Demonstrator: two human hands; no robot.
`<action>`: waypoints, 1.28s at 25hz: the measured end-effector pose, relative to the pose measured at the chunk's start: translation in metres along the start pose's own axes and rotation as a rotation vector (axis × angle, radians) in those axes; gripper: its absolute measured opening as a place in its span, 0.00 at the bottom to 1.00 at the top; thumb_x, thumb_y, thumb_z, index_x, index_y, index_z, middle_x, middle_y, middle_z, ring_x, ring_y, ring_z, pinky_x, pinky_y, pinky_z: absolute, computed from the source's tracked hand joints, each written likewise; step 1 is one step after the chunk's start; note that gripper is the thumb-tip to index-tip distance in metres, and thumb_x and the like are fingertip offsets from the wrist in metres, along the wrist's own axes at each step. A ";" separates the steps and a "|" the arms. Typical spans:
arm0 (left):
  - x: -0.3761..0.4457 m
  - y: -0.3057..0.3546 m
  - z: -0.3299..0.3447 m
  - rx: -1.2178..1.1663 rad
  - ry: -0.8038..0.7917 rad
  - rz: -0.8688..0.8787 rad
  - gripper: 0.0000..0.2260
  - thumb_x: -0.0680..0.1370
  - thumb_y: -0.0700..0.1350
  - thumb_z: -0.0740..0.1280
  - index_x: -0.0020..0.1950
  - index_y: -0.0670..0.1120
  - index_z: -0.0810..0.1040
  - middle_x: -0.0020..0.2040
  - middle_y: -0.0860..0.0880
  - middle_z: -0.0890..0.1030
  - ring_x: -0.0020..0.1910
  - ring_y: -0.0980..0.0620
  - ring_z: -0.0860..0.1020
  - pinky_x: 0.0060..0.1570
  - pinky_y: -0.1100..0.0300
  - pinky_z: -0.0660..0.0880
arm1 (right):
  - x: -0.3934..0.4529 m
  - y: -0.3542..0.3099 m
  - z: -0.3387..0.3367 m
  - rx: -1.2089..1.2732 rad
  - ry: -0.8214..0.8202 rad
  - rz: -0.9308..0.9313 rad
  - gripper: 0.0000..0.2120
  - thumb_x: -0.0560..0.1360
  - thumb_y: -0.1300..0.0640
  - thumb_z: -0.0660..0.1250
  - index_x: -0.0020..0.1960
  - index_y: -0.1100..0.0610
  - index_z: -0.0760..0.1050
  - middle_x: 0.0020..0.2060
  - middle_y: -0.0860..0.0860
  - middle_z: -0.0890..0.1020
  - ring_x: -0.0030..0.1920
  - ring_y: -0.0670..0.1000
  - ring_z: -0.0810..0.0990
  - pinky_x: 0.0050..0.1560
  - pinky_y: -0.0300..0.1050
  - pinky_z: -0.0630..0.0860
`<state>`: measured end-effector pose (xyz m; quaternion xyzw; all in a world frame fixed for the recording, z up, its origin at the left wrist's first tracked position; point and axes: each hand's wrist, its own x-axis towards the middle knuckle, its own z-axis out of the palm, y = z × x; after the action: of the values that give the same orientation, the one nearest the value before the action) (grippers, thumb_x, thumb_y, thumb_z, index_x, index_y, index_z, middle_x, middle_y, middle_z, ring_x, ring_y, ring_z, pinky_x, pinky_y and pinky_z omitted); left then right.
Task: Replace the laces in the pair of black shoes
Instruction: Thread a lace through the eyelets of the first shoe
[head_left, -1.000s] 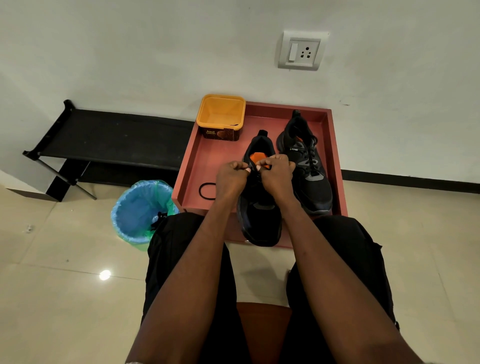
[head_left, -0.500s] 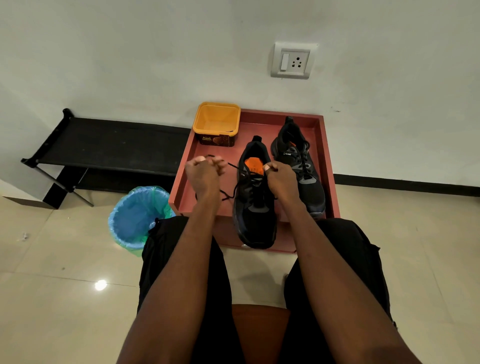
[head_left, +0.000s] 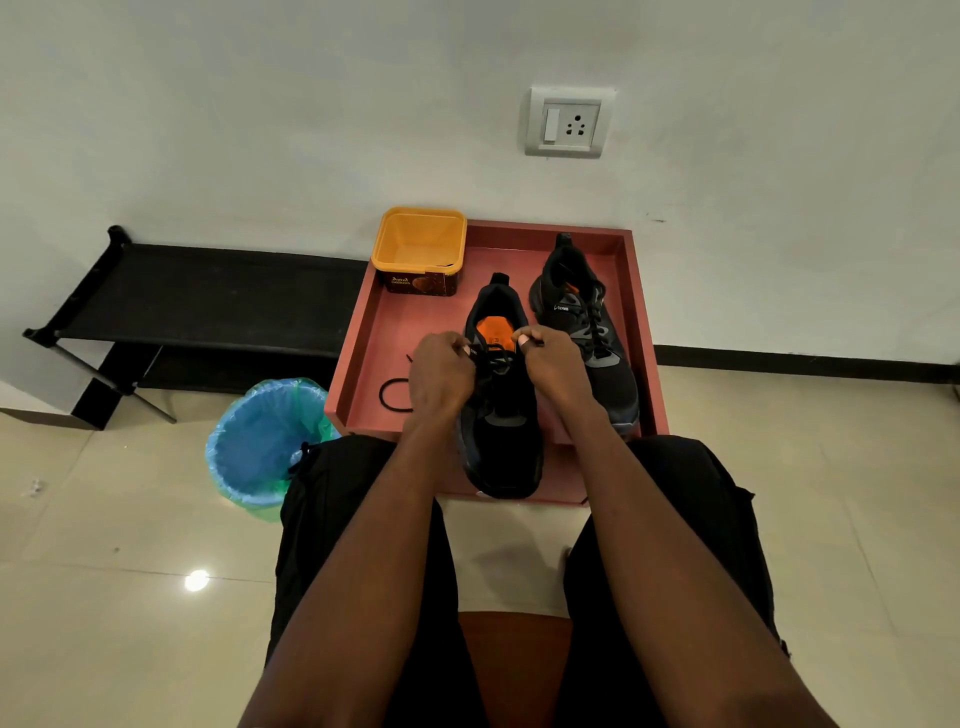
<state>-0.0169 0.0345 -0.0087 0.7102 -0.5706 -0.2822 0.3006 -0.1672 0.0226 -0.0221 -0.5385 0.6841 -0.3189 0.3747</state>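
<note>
Yellow tub (head_left: 418, 244), loose black lace (head_left: 390, 394) beside near shoe (head_left: 503, 436).

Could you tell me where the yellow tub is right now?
Head view: the yellow tub sits in the red tray's far left corner, near the wall.

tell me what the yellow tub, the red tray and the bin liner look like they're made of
Yellow tub: likely moulded plastic, smooth with a slight sheen, thin rolled rim and a printed label band.
Red tray: looks like painted wood or board, matte, with flat square-edged walls; hard to be sure.
Bin liner: thin plastic film, translucent and crinkled, gathered over the bin's rim.
</note>
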 end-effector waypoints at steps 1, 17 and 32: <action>0.000 0.001 -0.002 0.001 0.053 0.002 0.09 0.78 0.36 0.61 0.45 0.44 0.80 0.46 0.44 0.81 0.38 0.49 0.79 0.39 0.51 0.79 | 0.001 0.001 0.000 0.011 -0.001 -0.002 0.11 0.81 0.58 0.60 0.53 0.53 0.81 0.32 0.47 0.76 0.30 0.47 0.70 0.33 0.46 0.66; -0.016 -0.004 -0.021 -0.082 -0.137 -0.112 0.06 0.77 0.40 0.68 0.50 0.40 0.80 0.42 0.45 0.81 0.39 0.47 0.79 0.38 0.58 0.75 | -0.010 -0.002 0.004 0.010 0.186 -0.079 0.08 0.78 0.59 0.63 0.53 0.48 0.77 0.45 0.52 0.77 0.41 0.49 0.75 0.41 0.47 0.73; -0.053 -0.004 -0.083 -0.153 -0.860 -0.138 0.13 0.78 0.44 0.69 0.59 0.39 0.82 0.38 0.47 0.79 0.30 0.57 0.72 0.28 0.66 0.66 | -0.080 -0.047 -0.036 0.900 -0.191 0.043 0.11 0.81 0.65 0.62 0.63 0.62 0.70 0.41 0.57 0.83 0.37 0.54 0.83 0.39 0.45 0.80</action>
<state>0.0376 0.0957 0.0461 0.5403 -0.5722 -0.6131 0.0681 -0.1636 0.0913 0.0499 -0.3350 0.4508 -0.5254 0.6392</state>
